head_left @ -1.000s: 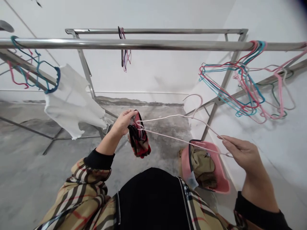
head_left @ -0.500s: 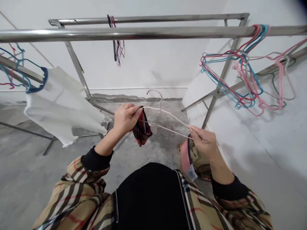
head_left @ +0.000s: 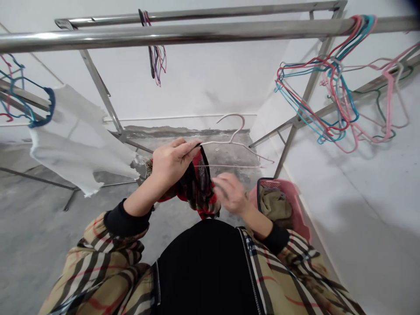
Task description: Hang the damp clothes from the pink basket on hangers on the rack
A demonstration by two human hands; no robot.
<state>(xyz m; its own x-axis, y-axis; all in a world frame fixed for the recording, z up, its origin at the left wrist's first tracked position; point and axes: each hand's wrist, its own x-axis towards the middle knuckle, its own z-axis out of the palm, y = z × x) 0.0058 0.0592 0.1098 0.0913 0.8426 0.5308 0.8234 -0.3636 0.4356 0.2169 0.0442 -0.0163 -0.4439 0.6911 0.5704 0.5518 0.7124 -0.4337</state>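
My left hand (head_left: 172,162) pinches the left end of a pale pink wire hanger (head_left: 234,142) together with the edge of a red and black patterned garment (head_left: 197,186). The cloth hangs below those fingers, its far side hidden by the hand. The hanger's hook points up, and its right end sticks out free over the floor. Just right of the garment is my right hand (head_left: 231,192), blurred by motion, with its fingers apart. Whether its fingertips touch the cloth cannot be made out.
A metal rail (head_left: 203,36) crosses in front, with red and blue hangers (head_left: 328,87) bunched at its right. To the left hangs a white garment (head_left: 75,135) with a blue collar. A pink basket (head_left: 300,210) of khaki clothing stands at lower right by the wall.
My right hand has let go of the hanger's right end and moved left to the garment. The hanger has shifted right and levelled; more of the garment and the basket shows.
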